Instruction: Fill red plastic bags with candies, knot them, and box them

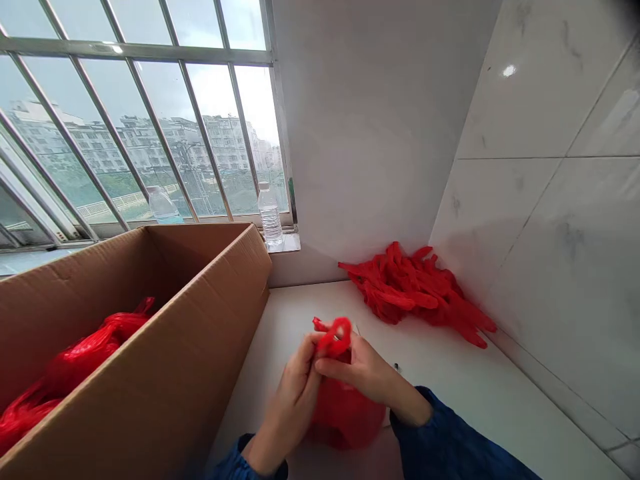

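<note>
Both hands work on a filled red plastic bag [345,413] resting on the white counter [450,380] in front of me. My left hand [293,393] and my right hand [363,370] pinch the bag's twisted handles [336,335], which form a small loop above my fingers. The bag's bulging body hangs below and between my wrists. Dark blue sleeves cover both forearms.
A large open cardboard box [200,333] stands at the left, with red filled bags [75,363] inside. A pile of loose red plastic bags [415,287] lies in the far corner against the tiled wall. Two water bottles [270,215] stand on the window sill.
</note>
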Motion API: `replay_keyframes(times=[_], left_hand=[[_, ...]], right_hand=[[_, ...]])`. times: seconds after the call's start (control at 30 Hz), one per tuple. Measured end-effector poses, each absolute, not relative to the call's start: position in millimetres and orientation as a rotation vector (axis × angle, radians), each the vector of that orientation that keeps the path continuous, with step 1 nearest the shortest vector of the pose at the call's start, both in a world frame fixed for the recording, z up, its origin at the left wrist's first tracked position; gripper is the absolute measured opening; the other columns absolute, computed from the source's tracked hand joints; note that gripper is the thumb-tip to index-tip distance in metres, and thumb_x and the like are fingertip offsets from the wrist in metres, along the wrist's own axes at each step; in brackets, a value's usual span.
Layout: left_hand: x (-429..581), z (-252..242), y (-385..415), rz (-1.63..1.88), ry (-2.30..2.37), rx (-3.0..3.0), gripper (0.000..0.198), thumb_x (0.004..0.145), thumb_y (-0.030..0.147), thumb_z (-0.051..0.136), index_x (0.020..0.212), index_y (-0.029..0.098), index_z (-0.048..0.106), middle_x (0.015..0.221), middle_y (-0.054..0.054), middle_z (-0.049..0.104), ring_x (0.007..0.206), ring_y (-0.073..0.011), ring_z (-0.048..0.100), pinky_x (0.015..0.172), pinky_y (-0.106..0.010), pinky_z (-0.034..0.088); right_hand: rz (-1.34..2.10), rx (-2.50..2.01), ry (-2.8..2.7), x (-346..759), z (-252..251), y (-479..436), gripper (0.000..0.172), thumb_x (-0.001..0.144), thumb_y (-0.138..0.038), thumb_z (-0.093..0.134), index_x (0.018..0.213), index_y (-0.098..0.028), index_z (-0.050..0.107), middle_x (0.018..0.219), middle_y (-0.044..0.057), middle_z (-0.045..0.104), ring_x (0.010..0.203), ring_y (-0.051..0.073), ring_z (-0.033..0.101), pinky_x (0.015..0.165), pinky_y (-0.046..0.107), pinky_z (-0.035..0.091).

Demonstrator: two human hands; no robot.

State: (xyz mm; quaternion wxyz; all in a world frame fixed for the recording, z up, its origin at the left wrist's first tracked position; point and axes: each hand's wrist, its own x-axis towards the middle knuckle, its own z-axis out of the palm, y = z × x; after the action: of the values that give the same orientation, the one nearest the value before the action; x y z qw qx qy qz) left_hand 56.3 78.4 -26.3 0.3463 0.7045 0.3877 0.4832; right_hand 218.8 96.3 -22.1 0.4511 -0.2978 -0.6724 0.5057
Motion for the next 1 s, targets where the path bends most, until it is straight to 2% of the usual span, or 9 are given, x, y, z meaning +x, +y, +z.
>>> replay_keyframes(times=[0.07, 0.17, 0.23, 0.33, 0.4, 0.53, 0.67, 0.83, 1.0], left_hand=[[58.1, -24.1, 75.3, 1.261, 0.990, 1.831, 0.024, 0.101, 0.040, 0.042, 0.105, 0.021, 0.057, 0.092, -0.002, 0.061, 0.080, -0.0164, 0.055, 0.079, -0.026, 0.045], [58.1, -23.0, 76.6, 1.107, 1.024, 1.827, 0.027, 0.100, 0.041, 0.046, 0.094, 0.019, 0.061, 0.081, -0.002, 0.061, 0.073, -0.0158, 0.052, 0.069, -0.024, 0.041], [57.3, -24.5, 80.1, 1.015, 1.006, 1.753, 0.032, 0.097, 0.045, 0.050, 0.085, 0.017, 0.061, 0.075, -0.002, 0.059, 0.067, -0.0147, 0.048, 0.062, -0.024, 0.038], [54.6, -27.2, 84.7, 0.962, 0.893, 1.511, 0.034, 0.093, 0.049, 0.055, 0.084, 0.016, 0.060, 0.072, 0.000, 0.055, 0.061, -0.0121, 0.043, 0.057, -0.022, 0.034], [51.3, -26.8, 85.5, 0.938, 0.819, 1.306, 0.027, 0.089, 0.044, 0.063, 0.088, 0.018, 0.059, 0.069, 0.002, 0.054, 0.060, -0.0106, 0.042, 0.057, -0.020, 0.033], [43.9, -20.0, 83.1, 0.997, 0.770, 1.010, 0.022, 0.084, 0.028, 0.065, 0.103, 0.023, 0.055, 0.060, 0.006, 0.050, 0.061, -0.0109, 0.048, 0.060, -0.018, 0.037], [41.9, -12.4, 80.2, 1.122, 0.822, 0.987, 0.032, 0.088, 0.030, 0.062, 0.118, 0.024, 0.053, 0.069, 0.005, 0.058, 0.064, -0.0114, 0.053, 0.062, -0.019, 0.041], [44.2, -13.6, 78.8, 0.936, 0.839, 1.210, 0.042, 0.097, 0.042, 0.052, 0.135, 0.023, 0.050, 0.073, 0.001, 0.067, 0.061, -0.0118, 0.057, 0.066, -0.022, 0.045], [43.6, -13.5, 80.1, 0.940, 0.850, 1.368, 0.030, 0.092, 0.042, 0.064, 0.110, 0.018, 0.069, 0.088, -0.003, 0.070, 0.079, -0.0145, 0.062, 0.077, -0.024, 0.047]], right_hand=[[1.306, -0.711, -1.666, 220.7, -23.5, 96.0, 0.044, 0.088, -0.052, 0.068, 0.118, -0.021, 0.068, 0.111, 0.006, 0.065, 0.105, 0.023, 0.059, 0.094, 0.038, 0.048], [1.242, -0.683, -1.612, 221.2, -25.0, 95.2, 0.042, 0.092, -0.051, 0.064, 0.125, -0.025, 0.067, 0.126, 0.006, 0.063, 0.110, 0.022, 0.059, 0.097, 0.036, 0.046], [1.198, -0.690, -1.573, 218.6, -26.9, 94.6, 0.038, 0.095, -0.051, 0.058, 0.122, -0.027, 0.070, 0.125, 0.006, 0.064, 0.088, 0.017, 0.063, 0.081, 0.032, 0.051], [1.268, -0.679, -1.406, 212.7, -30.9, 94.0, 0.040, 0.099, -0.053, 0.049, 0.110, -0.023, 0.074, 0.085, 0.002, 0.069, 0.049, 0.008, 0.048, 0.052, 0.025, 0.042], [1.344, -0.624, -1.285, 211.1, -31.9, 93.4, 0.037, 0.101, -0.051, 0.048, 0.109, -0.023, 0.071, 0.062, -0.004, 0.059, 0.044, 0.008, 0.042, 0.049, 0.024, 0.037], [1.358, -0.586, -1.478, 220.2, -24.6, 90.9, 0.027, 0.100, -0.044, 0.053, 0.101, -0.023, 0.071, 0.068, -0.003, 0.060, 0.056, 0.010, 0.052, 0.059, 0.024, 0.043], [0.840, -0.765, -1.795, 230.5, -17.4, 89.7, 0.009, 0.091, -0.021, 0.064, 0.091, -0.023, 0.073, 0.097, 0.002, 0.060, 0.095, 0.017, 0.061, 0.087, 0.030, 0.046], [0.416, -0.866, -1.846, 224.3, -23.3, 89.1, 0.019, 0.083, -0.004, 0.054, 0.089, -0.022, 0.055, 0.090, 0.000, 0.055, 0.081, 0.016, 0.057, 0.072, 0.028, 0.044], [0.246, -0.864, -1.883, 225.6, -23.0, 87.5, 0.018, 0.089, -0.012, 0.057, 0.085, -0.023, 0.043, 0.091, 0.001, 0.054, 0.078, 0.016, 0.055, 0.068, 0.027, 0.041]])
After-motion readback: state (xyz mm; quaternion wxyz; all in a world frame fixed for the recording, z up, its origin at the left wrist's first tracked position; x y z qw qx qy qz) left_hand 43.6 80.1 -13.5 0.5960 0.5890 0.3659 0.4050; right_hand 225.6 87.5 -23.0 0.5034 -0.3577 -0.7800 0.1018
